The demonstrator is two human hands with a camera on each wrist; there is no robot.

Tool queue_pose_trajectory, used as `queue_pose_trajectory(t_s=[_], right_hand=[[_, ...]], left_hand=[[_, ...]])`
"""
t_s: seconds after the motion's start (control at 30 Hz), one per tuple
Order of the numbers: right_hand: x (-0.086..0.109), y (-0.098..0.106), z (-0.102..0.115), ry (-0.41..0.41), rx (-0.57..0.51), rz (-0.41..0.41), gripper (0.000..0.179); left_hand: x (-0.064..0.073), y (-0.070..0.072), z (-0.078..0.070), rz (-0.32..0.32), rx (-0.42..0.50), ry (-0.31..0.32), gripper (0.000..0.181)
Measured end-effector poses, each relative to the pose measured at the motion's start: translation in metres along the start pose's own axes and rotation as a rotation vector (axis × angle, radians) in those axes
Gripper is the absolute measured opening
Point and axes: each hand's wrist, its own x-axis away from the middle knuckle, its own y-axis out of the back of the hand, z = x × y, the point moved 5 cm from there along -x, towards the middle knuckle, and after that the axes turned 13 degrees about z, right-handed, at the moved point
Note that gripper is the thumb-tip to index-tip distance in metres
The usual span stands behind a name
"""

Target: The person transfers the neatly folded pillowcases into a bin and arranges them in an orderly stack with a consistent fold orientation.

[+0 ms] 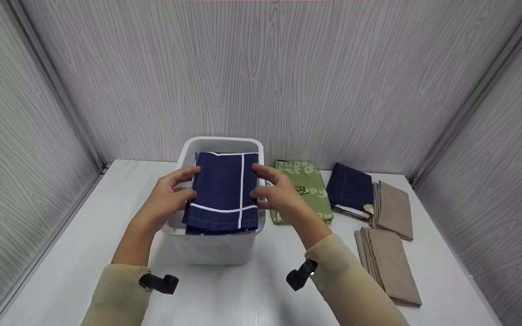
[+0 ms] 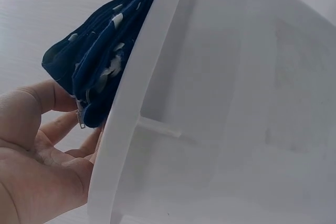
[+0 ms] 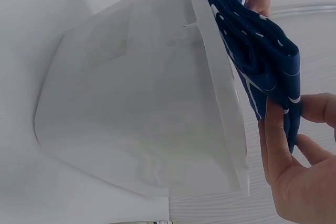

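Observation:
Between my two hands is a folded navy cloth (image 1: pixel 218 185) with white lines, at the mouth of a white plastic bin (image 1: pixel 218 251). My left hand (image 1: pixel 163 199) grips its left edge and my right hand (image 1: pixel 283 194) its right edge. In the left wrist view, a small zipper pull (image 2: pixel 80 119) hangs from the folded layers (image 2: pixel 105 66) beside the bin's rim. The right wrist view has the thumb and fingers (image 3: pixel 277 135) pinching the thick, layered end of the cloth (image 3: pixel 262 51). Most of the bin's inside is hidden under the cloth.
Right of the bin lies a folded green patterned cloth (image 1: pixel 308 194). Beyond it are another folded navy cloth (image 1: pixel 350 188) and two folded beige cloths, one at the back (image 1: pixel 394 208) and one nearer (image 1: pixel 390 265). Grey wood-grain panels (image 1: pixel 261 81) enclose the white table (image 1: pixel 243 299).

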Motion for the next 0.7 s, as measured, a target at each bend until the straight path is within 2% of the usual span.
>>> queue_pose_trajectory(t_s=[0.2, 0.5, 0.7], right_hand=[[-0.004, -0.001, -0.001, -0.002, 0.012, -0.01, 0.074], [-0.011, -0.001, -0.001, -0.008, 0.006, -0.014, 0.075], [-0.012, 0.0, -0.001, -0.002, 0.048, -0.023, 0.076]], left_hand=[[-0.005, 0.004, 0.003, -0.021, -0.023, 0.016, 0.062], [-0.009, 0.006, 0.002, -0.032, -0.047, 0.006, 0.063], [-0.011, 0.005, -0.001, -0.047, -0.125, -0.009, 0.061]])
